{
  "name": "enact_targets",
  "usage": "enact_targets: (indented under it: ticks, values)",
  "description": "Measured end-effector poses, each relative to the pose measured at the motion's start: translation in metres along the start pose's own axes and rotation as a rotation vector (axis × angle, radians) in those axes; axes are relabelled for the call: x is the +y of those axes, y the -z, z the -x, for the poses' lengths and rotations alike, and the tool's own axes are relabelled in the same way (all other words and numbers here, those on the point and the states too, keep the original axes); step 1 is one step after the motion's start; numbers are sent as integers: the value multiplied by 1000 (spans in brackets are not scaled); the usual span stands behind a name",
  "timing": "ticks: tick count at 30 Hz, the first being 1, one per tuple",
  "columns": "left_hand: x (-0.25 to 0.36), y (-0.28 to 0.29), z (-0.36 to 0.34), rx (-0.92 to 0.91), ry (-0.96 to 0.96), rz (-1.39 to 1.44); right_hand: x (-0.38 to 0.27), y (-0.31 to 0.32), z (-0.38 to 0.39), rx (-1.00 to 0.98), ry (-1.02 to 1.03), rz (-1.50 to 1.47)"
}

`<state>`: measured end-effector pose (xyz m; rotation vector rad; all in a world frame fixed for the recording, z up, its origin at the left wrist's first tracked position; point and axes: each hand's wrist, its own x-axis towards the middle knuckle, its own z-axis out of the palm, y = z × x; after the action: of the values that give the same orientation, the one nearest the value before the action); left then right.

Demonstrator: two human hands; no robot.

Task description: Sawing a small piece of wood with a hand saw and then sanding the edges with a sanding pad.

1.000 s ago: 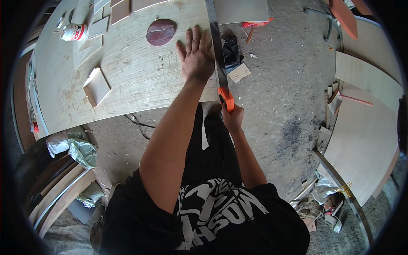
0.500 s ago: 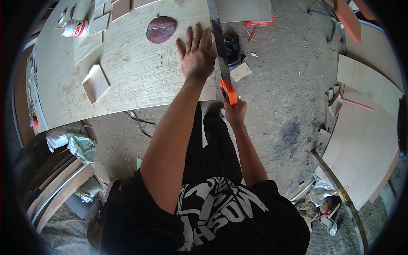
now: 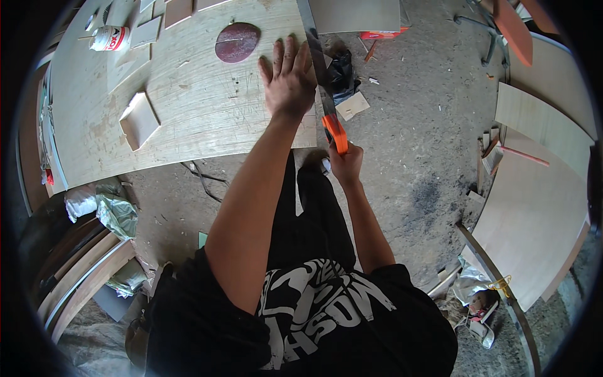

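My left hand [image 3: 289,85] lies flat with fingers spread on the wooden tabletop [image 3: 207,119], close to its right edge. In my right hand [image 3: 346,162] is the orange handle of a hand saw [image 3: 335,133], fingers wrapped round it. The saw's long dark blade runs away from me along the table's right edge, just right of my left hand. Whether its teeth touch wood cannot be made out. Left of my left fingertips is a dark red sanding disc [image 3: 238,43], lying on the tabletop.
A small open wooden box piece [image 3: 140,122] and a white tub [image 3: 110,39] stand on the table at left. Pale boards [image 3: 527,207] lean at the right. A black bag [image 3: 342,72] and wood scraps lie on the floor beyond the saw.
The whole view has shifted very slightly. My left hand stays flat on the table, and my right hand keeps hold of the saw with hardly any visible movement.
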<state>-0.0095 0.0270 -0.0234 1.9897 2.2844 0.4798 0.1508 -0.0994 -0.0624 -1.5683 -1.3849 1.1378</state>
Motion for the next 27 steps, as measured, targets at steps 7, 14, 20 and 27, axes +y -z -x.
enact_targets:
  ticks: [7, 14, 20, 27]
  values:
    - [1, 1, 0, -8, 1, -12, 7, -6, -4, -22, -21, 40]
    - [-1, -1, -2, -16, 5, -1, 36, -10, 0, -29, -1, 27]
    - [0, -2, 1, -8, 3, 11, 86, 11, 42, -93, -143, 202]
    - [-5, -2, 1, 9, 6, 0, 49, 32, 50, -80, -98, 77]
